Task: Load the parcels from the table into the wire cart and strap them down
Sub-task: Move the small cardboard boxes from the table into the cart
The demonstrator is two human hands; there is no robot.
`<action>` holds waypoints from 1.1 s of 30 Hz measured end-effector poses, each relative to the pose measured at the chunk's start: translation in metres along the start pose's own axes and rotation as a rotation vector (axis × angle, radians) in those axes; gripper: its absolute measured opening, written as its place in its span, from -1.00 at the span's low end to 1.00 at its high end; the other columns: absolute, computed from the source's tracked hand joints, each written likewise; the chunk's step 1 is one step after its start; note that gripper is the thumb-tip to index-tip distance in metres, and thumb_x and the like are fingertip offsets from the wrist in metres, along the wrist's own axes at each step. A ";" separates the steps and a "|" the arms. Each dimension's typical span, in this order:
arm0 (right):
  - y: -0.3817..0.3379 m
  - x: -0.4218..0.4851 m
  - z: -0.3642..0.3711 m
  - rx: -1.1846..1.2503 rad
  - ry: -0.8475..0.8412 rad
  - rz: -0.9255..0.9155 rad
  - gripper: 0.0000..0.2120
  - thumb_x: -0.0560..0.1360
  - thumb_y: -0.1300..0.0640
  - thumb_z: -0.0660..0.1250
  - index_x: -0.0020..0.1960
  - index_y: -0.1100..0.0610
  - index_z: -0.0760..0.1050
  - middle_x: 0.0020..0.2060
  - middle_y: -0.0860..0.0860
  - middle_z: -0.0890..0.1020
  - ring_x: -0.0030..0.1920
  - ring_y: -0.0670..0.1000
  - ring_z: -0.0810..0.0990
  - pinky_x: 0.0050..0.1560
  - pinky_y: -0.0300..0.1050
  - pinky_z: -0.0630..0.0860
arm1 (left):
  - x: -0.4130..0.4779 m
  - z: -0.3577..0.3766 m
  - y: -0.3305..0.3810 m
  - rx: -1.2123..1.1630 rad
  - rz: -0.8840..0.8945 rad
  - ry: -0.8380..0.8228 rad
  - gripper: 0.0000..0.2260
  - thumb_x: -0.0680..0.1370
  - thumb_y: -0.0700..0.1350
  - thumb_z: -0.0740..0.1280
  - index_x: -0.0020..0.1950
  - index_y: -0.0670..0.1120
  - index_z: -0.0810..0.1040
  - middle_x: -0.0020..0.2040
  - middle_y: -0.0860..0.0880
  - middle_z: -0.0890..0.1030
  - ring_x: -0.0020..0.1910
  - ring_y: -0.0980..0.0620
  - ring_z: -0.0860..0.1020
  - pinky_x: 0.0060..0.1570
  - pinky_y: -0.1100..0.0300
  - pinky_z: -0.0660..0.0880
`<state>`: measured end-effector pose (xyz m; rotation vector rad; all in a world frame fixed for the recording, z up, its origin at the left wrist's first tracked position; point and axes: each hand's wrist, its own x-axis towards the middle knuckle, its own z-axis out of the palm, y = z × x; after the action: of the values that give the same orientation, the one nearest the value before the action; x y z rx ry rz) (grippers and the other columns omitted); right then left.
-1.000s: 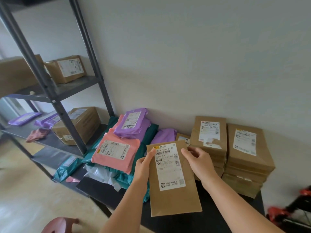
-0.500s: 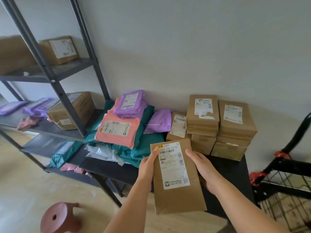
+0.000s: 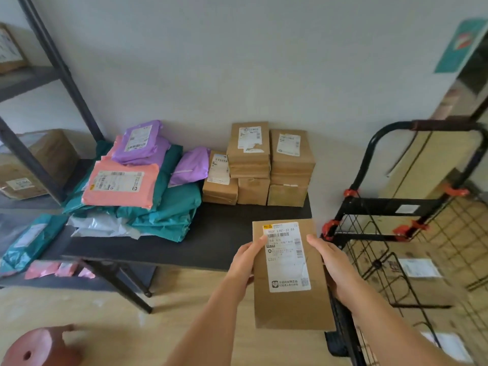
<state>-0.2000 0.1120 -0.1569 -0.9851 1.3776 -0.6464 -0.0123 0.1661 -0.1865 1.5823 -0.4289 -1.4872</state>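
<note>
A flat brown parcel [image 3: 287, 307] with a white shipping label hangs in the air past the front right corner of the black table [image 3: 216, 249]. My left hand [image 3: 244, 262] grips its left edge and my right hand [image 3: 335, 268] grips its right edge. The black wire cart [image 3: 369, 207] with red clips stands just right of the parcel, with cardboard boxes inside it. On the table remain stacks of brown parcels [image 3: 269, 165] at the back and a heap of soft mailers: a pink mailer [image 3: 120, 184], purple mailers [image 3: 142, 141] and teal mailers [image 3: 171, 207].
A dark metal shelving rack [image 3: 52, 83] at the left holds cardboard boxes and more mailers. A reddish stool [image 3: 39, 350] sits on the wooden floor at the lower left. A teal poster [image 3: 459, 46] hangs on the wall upper right.
Both hands have carried the brown parcel off the table toward me and to the right. The view has swung right, so the wire cart now shows fully.
</note>
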 end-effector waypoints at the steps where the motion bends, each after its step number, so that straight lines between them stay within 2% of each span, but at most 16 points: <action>1: 0.002 -0.003 -0.013 0.019 0.024 -0.006 -0.63 0.47 -0.17 0.40 0.17 0.01 0.54 -0.07 0.06 0.71 -0.01 0.13 0.68 0.05 0.11 0.58 | 0.000 0.013 -0.003 0.013 0.006 -0.021 -0.47 0.41 0.31 0.42 0.25 0.06 0.48 0.04 0.00 0.69 0.05 -0.03 0.66 0.20 -0.07 0.54; 5: 0.011 -0.012 -0.067 0.061 0.094 -0.033 -0.63 0.44 -0.20 0.41 0.15 -0.03 0.55 -0.08 0.01 0.72 0.01 0.11 0.67 0.17 0.21 0.54 | -0.004 0.066 -0.014 0.070 0.003 -0.076 -0.48 0.42 0.30 0.42 0.28 0.06 0.48 0.05 0.03 0.69 0.07 -0.02 0.65 0.22 -0.07 0.53; 11: 0.030 -0.007 -0.166 0.124 0.114 -0.043 -0.61 0.45 -0.15 0.42 0.19 0.03 0.55 -0.10 0.04 0.73 -0.05 0.11 0.72 0.08 0.16 0.61 | -0.006 0.160 -0.031 0.132 0.003 -0.118 -0.41 0.38 0.30 0.45 0.30 0.04 0.47 0.04 0.03 0.70 0.05 -0.01 0.66 0.15 -0.06 0.56; 14: 0.036 0.007 -0.227 0.115 0.101 -0.048 -0.55 0.44 -0.18 0.42 0.22 0.03 0.53 -0.10 0.03 0.73 -0.08 0.09 0.73 0.07 0.17 0.62 | -0.003 0.220 -0.043 0.136 -0.010 -0.118 -0.31 0.30 0.35 0.48 0.31 0.04 0.47 0.07 0.02 0.69 0.09 -0.05 0.64 0.22 -0.12 0.51; 18: 0.036 0.029 -0.311 0.155 0.091 -0.035 -0.54 0.46 -0.16 0.41 0.26 0.03 0.50 -0.08 0.03 0.73 -0.08 0.09 0.73 -0.16 0.01 0.62 | 0.001 0.307 -0.053 0.136 -0.027 -0.121 -0.35 0.34 0.27 0.49 0.34 0.03 0.44 0.09 0.00 0.67 0.10 -0.05 0.63 0.24 -0.12 0.50; 20: 0.036 0.043 -0.349 0.162 0.103 -0.027 -0.54 0.46 -0.16 0.41 0.27 0.04 0.49 -0.07 0.03 0.73 -0.08 0.09 0.73 -0.20 -0.02 0.61 | 0.011 0.349 -0.056 0.128 -0.026 -0.113 -0.35 0.34 0.24 0.51 0.34 0.03 0.44 0.07 0.00 0.68 0.07 -0.03 0.64 0.20 -0.10 0.53; 23: 0.042 0.067 -0.396 0.137 0.149 0.010 -0.56 0.42 -0.23 0.41 0.16 0.01 0.54 -0.08 0.03 0.73 -0.05 0.12 0.71 0.02 0.15 0.63 | 0.029 0.403 -0.066 0.113 -0.034 -0.075 -0.41 0.38 0.20 0.50 0.34 0.04 0.46 0.04 0.01 0.69 0.03 -0.01 0.66 0.16 -0.07 0.55; 26: 0.055 0.093 -0.427 0.088 0.184 0.087 -0.32 0.17 -0.53 0.39 0.12 -0.13 0.53 0.06 -0.03 0.67 0.09 0.13 0.64 0.19 0.24 0.53 | 0.045 0.438 -0.084 0.104 -0.081 -0.033 -0.37 0.35 0.23 0.52 0.35 0.06 0.46 0.02 0.03 0.70 0.02 -0.01 0.66 0.14 -0.08 0.56; 27: 0.059 0.100 -0.434 0.074 0.177 0.119 -0.30 0.17 -0.57 0.35 0.13 -0.14 0.52 0.11 -0.03 0.65 0.13 0.13 0.62 0.22 0.24 0.51 | 0.051 0.446 -0.089 0.104 -0.095 -0.017 -0.36 0.35 0.23 0.52 0.36 0.06 0.46 0.03 0.03 0.70 0.02 -0.01 0.66 0.14 -0.06 0.57; 30: 0.068 0.115 -0.442 0.019 0.134 0.157 -0.53 0.42 -0.42 0.23 0.16 -0.15 0.50 0.15 -0.01 0.62 0.17 0.13 0.58 0.28 0.24 0.46 | 0.069 0.457 -0.104 0.086 -0.137 0.036 -0.39 0.37 0.19 0.52 0.36 0.07 0.48 0.06 0.03 0.68 0.01 0.01 0.65 0.05 0.01 0.59; 32: 0.077 0.126 -0.441 -0.052 0.096 0.168 -0.51 0.49 -0.36 0.18 0.30 -0.13 0.45 0.21 -0.02 0.59 0.23 0.12 0.54 0.32 0.23 0.42 | 0.079 0.462 -0.113 0.099 -0.177 0.055 -0.54 0.43 0.15 0.49 0.29 0.07 0.51 0.02 0.04 0.69 -0.03 0.04 0.65 -0.09 0.09 0.59; 33: 0.085 0.132 -0.440 -0.088 0.075 0.178 -0.55 0.54 -0.32 0.15 0.31 -0.11 0.43 0.20 -0.02 0.58 0.23 0.11 0.52 0.32 0.19 0.42 | 0.084 0.464 -0.119 0.104 -0.201 0.063 -0.60 0.46 0.14 0.47 0.25 0.09 0.52 0.00 0.04 0.69 -0.03 0.04 0.64 -0.08 0.09 0.59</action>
<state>-0.6278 -0.0450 -0.2595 -0.9025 1.5514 -0.4967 -0.4597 -0.0027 -0.2742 1.7929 -0.3228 -1.5819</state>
